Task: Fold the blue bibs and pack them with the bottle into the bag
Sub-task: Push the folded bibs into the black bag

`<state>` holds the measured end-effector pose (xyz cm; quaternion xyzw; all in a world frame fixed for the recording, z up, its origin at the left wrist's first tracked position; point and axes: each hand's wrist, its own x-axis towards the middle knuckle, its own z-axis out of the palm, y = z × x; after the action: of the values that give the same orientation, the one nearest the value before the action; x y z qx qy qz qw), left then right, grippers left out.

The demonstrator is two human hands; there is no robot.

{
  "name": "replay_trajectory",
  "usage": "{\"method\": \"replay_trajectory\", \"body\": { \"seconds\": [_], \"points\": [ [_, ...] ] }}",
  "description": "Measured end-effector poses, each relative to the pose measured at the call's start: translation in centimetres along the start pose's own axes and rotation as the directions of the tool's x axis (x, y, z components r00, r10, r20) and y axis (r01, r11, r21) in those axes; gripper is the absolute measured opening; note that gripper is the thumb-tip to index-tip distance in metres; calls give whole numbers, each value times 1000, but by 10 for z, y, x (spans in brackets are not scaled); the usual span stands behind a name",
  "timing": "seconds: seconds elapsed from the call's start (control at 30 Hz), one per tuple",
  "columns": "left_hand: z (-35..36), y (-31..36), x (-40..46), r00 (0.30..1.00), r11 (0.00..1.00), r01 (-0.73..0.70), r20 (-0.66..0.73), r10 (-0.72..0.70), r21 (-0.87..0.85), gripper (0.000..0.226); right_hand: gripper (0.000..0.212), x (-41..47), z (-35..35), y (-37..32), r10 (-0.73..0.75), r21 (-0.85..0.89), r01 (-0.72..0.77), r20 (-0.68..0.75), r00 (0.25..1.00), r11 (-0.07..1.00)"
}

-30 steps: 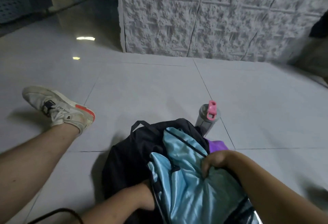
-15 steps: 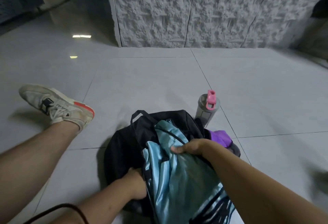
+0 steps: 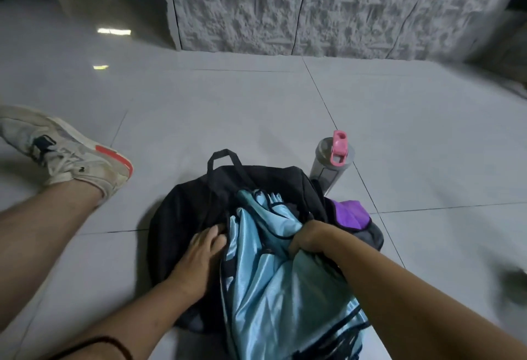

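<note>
Low in the middle of the frame, on the floor point(image 3: 256, 108): black bag point(image 3: 182, 217) lying open, blue bibs point(image 3: 271, 282) bunched in its mouth and spilling toward the bottom edge. Right hand point(image 3: 306, 235) fisted on a gather of the blue cloth near the bag's upper rim; left hand point(image 3: 199, 254) with fingers fairly straight, laid on the bag's black side just left of the bibs, holding nothing that shows. Bottle point(image 3: 332, 164) with pink lid standing upright on the floor just beyond the bag's upper right corner, not yet packed. Purple cloth point(image 3: 349, 212) showing in the bag's right side, just below the bottle. Upper left of the frame: a worn shoe point(image 3: 65, 157) on an outstretched leg. Step in hand, by the look of it: stuffing the bibs down into the bag. To do it well: keep the bag's side braced open with the left hand, push the slick cloth down in a compact bundle rather than loose, tuck the trailing end near the bottom edge in too, and leave a gap on the right for the bottle. Likely snag: shiny fabric sliding back out.
</note>
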<state>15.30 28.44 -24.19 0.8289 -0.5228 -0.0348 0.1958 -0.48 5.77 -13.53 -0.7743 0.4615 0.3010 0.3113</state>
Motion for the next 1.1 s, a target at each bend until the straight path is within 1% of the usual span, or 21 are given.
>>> {"method": "replay_trajectory", "body": {
  "seconds": [0.03,0.1,0.13,0.17,0.2,0.23,0.33,0.4,0.47,0.53,0.6,0.63,0.73,0.8,0.87,0.93,1.0,1.1],
  "points": [
    [1,-5,-1,1000,1000,-27,-2,27,-12,53,49,1,-1,4,14,55,-14,-5,1000,998],
    [1,-9,8,997,995,-64,37,61,82,70,48,5,-1,8,14,94,-15,11,1000,995],
    [-1,-8,17,997,993,-18,71,9,120,77,48,6,-1,9,8,91,-10,20,1000,996],
    [-1,-8,25,990,991,59,119,-73,122,77,48,8,-1,9,7,85,-9,27,1000,996],
    [-5,-5,32,976,985,125,164,-144,121,73,48,8,-1,9,4,72,-7,29,1000,997],
    [-3,-5,38,965,978,163,185,-185,129,68,49,8,-2,8,2,61,-3,29,1000,998],
    [-2,-8,50,949,968,171,235,-212,182,68,50,7,-4,8,-11,36,9,34,999,999],
    [-2,-8,58,937,957,182,254,-239,228,68,51,8,-3,6,-23,-30,25,45,999,999],
    [-4,-5,65,926,939,212,252,-282,272,51,56,9,-2,3,-39,-90,42,38,999,995],
    [-2,-5,70,894,931,254,303,-330,262,35,57,11,0,0,-54,-132,57,28,998,990],
    [3,-7,71,864,926,267,358,-353,268,32,55,11,0,-3,-75,-182,79,32,997,980],
    [1,-7,71,854,918,290,360,-376,272,31,54,10,-1,-3,-82,-195,87,35,996,977],
    [-4,-8,74,817,912,362,406,-410,193,28,55,8,-1,-7,-118,-241,126,45,992,962],
    [-13,-5,74,812,920,358,431,-392,162,24,56,6,-1,-10,-162,-285,170,54,985,943],
    [-17,-5,71,828,924,377,422,-368,66,22,54,3,-2,-13,-204,-341,218,76,976,914],
    [-17,-6,73,826,897,440,411,-386,-42,26,49,-1,-2,-17,-243,-385,262,99,965,885],
    [-19,-3,79,816,861,500,385,-432,-95,36,46,-8,-1,-26,-291,-463,319,134,947,827],
    [-21,7,85,823,820,531,363,-438,-215,40,43,-21,6,-47,-393,-614,409,170,904,675]
  ]
}}
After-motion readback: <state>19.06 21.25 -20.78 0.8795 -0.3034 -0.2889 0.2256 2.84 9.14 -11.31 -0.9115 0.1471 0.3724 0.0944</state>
